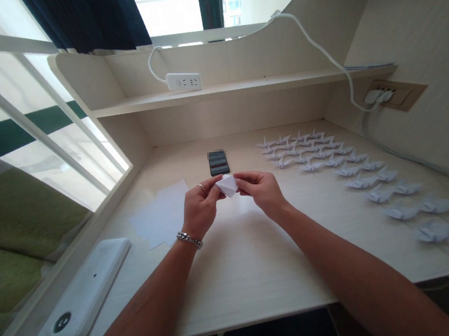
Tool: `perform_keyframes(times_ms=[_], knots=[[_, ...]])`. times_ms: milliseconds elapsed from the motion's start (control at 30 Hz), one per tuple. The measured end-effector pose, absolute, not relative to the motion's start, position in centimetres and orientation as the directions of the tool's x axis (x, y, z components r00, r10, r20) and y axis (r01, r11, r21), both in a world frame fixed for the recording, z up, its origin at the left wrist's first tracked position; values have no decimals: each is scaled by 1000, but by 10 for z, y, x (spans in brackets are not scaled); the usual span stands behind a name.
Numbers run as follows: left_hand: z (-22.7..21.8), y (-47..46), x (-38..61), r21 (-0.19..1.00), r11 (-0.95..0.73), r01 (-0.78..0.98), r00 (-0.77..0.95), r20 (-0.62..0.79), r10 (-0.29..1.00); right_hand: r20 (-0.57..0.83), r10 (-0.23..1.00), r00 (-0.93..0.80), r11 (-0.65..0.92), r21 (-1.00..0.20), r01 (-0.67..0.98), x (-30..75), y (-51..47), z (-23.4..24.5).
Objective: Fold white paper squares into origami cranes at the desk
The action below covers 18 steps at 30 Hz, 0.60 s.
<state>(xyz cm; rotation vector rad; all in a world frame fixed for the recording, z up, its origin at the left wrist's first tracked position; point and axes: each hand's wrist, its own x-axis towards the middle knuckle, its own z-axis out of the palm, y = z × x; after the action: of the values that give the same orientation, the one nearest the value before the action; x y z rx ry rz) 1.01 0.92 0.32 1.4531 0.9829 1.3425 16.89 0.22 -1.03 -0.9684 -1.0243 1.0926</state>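
paper [227,185], white and partly folded, is pinched between the fingertips of the left hand [201,209] and right hand [261,193] above the surface [251,272], with loose white sheets [161,215] just beside the left hand and rows of origami cranes [311,151] to the right.

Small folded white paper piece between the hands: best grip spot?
Probably its lower point, pinched from the near side. The small folded white paper piece has its side corners covered by the fingers of the left hand and right hand, while that tapered tip sticks out free towards the person.
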Motion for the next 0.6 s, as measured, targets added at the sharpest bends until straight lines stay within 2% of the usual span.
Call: perform_keyframes(times_ms=[200, 400, 600], knots=[[4, 9, 9, 954, -295, -42, 95, 298, 950, 119, 988, 94, 143, -938, -317, 170, 2, -10], [6, 8, 8, 957, -289, -31, 162, 290, 943, 129, 991, 43, 136, -951, -277, 170, 2, -11], [5, 10, 7, 949, -315, -20, 156, 314, 936, 126, 992, 0, 121, -952, -281, 170, -1, -7]])
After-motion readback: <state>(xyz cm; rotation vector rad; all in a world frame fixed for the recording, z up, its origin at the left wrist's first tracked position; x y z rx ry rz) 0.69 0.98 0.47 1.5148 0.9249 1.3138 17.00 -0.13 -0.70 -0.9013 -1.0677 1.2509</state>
